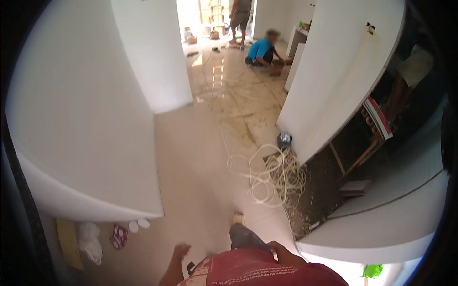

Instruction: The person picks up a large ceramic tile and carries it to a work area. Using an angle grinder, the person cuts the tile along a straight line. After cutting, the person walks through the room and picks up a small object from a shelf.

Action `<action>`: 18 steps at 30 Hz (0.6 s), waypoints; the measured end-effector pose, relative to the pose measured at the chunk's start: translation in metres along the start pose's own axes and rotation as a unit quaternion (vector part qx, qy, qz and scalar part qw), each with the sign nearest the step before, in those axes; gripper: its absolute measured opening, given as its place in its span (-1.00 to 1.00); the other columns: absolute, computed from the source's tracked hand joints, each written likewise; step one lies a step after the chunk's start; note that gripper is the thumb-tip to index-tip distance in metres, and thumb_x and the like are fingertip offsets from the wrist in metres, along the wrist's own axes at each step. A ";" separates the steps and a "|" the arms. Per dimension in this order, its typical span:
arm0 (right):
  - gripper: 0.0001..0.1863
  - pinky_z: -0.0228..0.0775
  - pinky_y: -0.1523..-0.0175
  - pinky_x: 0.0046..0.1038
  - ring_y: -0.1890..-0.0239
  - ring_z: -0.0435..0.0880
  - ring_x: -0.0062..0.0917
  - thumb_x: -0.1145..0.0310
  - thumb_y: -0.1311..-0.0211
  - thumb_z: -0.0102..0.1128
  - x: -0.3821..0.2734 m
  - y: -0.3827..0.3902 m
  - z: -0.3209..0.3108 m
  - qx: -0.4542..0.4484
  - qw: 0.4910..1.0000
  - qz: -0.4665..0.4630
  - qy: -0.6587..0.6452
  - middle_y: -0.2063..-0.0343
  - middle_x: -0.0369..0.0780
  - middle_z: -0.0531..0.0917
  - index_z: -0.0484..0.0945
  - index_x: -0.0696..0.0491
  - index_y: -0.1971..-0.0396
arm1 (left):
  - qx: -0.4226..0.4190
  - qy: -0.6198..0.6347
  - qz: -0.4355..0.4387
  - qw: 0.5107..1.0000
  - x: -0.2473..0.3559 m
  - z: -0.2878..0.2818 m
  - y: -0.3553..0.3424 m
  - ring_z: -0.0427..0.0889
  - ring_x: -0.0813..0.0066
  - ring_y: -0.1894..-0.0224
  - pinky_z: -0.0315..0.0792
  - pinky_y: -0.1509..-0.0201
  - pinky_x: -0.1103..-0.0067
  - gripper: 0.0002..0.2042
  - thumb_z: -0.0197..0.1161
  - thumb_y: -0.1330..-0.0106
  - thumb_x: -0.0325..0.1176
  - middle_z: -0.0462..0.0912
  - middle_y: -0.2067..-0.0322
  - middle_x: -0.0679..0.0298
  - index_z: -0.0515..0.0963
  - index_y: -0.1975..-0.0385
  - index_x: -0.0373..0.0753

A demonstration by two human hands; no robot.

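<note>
My left hand [182,250] hangs out to the left of my red shirt [253,269], over the pale floor. Its fingers look loosely apart, with nothing visible in them, though the hand is slightly blurred. My right hand [275,247] is close against my right side by the hip; its fingers are mostly hidden. One foot [238,218] in light footwear is stepped forward below my dark trouser leg [245,237]. Ahead and to the right, a tangle of cream cable or thin hose [278,178] lies on the floor, apart from both hands.
A dark doorway [324,176] with debris opens at right. A grey bag-like bundle [285,139] sits by the white wall [334,81]. A person in blue [260,49] squats ahead; another person [241,21] stands beyond. White plastic bag [90,243] and packages lie at left.
</note>
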State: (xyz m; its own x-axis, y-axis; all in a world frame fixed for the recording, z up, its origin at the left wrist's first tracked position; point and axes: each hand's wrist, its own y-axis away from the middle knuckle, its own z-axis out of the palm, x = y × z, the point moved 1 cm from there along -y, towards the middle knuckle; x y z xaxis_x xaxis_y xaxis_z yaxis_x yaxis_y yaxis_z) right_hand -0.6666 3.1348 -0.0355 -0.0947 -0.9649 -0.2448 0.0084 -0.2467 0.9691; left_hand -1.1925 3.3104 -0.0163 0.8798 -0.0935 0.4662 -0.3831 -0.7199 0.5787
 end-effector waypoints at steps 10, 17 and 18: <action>-0.78 0.51 0.38 -0.29 0.42 0.64 -0.42 0.27 -0.23 0.11 -0.247 -0.068 -0.126 0.095 0.945 -0.197 0.243 0.44 -0.19 0.63 0.57 0.13 0.36 | -0.023 -0.002 -0.074 0.997 0.099 -0.046 -0.046 0.66 0.17 0.23 0.48 0.12 0.33 -0.55 -0.16 -0.44 -0.06 0.68 0.27 0.09 0.62 0.16 -0.24; -0.83 0.57 0.43 -0.38 0.50 0.72 -0.43 0.30 -0.05 0.19 -0.343 -0.086 -0.122 0.067 0.812 -0.281 0.508 0.42 -0.26 0.73 0.63 0.00 0.35 | -0.007 0.411 -0.219 0.885 0.081 -0.094 -0.148 0.58 0.33 0.42 0.48 0.36 0.39 -0.81 0.14 -0.32 -0.25 0.59 0.45 0.29 0.57 0.26 -0.23; -0.82 0.57 0.43 -0.39 0.52 0.72 -0.43 0.30 -0.05 0.21 -0.344 -0.096 -0.125 0.050 0.851 -0.257 0.455 0.41 -0.25 0.73 0.63 0.01 0.34 | -0.028 0.380 -0.179 0.907 0.063 -0.080 -0.165 0.58 0.34 0.41 0.48 0.37 0.38 -0.82 0.15 -0.31 -0.26 0.60 0.45 0.29 0.57 0.28 -0.23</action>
State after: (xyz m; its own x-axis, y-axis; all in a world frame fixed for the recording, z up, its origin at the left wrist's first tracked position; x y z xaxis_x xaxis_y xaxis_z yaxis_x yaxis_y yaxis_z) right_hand -0.5106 3.4796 -0.0478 0.7510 -0.4125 -0.5156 0.1092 -0.6925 0.7131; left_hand -1.0960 3.4784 -0.0290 0.5109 0.6555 0.5562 -0.1443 -0.5724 0.8071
